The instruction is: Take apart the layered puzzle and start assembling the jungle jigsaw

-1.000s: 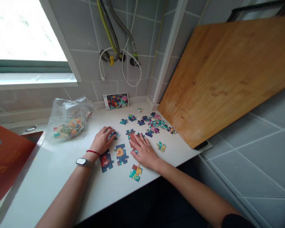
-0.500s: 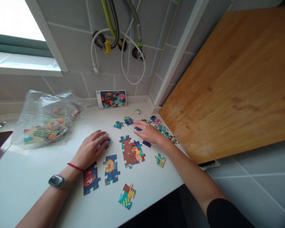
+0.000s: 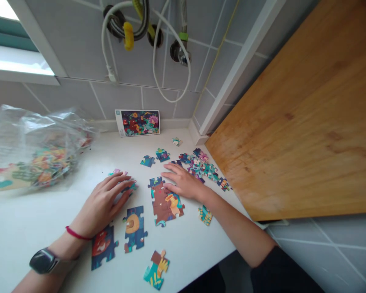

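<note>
My left hand (image 3: 105, 201) rests on the white countertop, its fingers stretched out and partly covering some small puzzle pieces (image 3: 133, 186). My right hand (image 3: 184, 181) lies palm down with spread fingers at the upper right edge of the brown bear puzzle section (image 3: 162, 205), hiding part of it. Below the left hand are a joined strip with a round tan figure (image 3: 133, 226) and a dark blue section with a red animal (image 3: 103, 245). A teal and yellow joined section (image 3: 157, 266) lies nearest me. Another teal piece (image 3: 205, 215) sits beside the right forearm.
A heap of loose puzzle pieces (image 3: 201, 167) lies beside the wooden board (image 3: 305, 122) on the right. A clear plastic bag of pieces (image 3: 49, 158) stands at the left. The picture card (image 3: 139, 123) leans on the tiled wall, under hoses and a white cable (image 3: 189, 77).
My right hand has moved from the loose pieces down to the brown section's edge. The left hand stays over its pieces. The view has shifted closer to the counter.
</note>
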{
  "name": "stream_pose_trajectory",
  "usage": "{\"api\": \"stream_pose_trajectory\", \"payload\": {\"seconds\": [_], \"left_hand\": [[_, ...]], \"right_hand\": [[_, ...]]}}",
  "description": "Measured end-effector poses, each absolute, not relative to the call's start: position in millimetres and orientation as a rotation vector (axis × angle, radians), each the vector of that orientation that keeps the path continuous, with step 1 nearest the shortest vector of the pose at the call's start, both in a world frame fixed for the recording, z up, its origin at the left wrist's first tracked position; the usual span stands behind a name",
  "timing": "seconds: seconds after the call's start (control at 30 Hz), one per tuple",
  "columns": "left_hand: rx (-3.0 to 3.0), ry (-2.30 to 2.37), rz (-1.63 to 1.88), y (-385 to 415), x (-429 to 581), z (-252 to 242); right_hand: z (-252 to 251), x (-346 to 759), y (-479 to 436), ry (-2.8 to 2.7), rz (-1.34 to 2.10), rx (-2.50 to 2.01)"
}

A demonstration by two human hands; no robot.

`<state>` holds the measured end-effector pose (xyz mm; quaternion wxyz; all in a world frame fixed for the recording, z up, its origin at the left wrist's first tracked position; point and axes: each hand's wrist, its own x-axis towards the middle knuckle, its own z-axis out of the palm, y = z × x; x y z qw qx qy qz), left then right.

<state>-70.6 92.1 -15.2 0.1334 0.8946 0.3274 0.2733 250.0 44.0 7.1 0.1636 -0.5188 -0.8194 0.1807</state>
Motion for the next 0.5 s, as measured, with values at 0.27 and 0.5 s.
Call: {"api": "stream_pose_trajectory", "payload": {"seconds": [0.27,0.5], "left_hand": [[2.581,0.914,0.857,94.3,-66.6,-12.2],[2.575,0.908,0.851,86.7,-60.8,-10.8]], "right_hand": [[55.5,345.0,27.2,-1.977,0.215,-2.053],[37.4,366.4,19.2,-2.088,0.349,-2.362]]}}
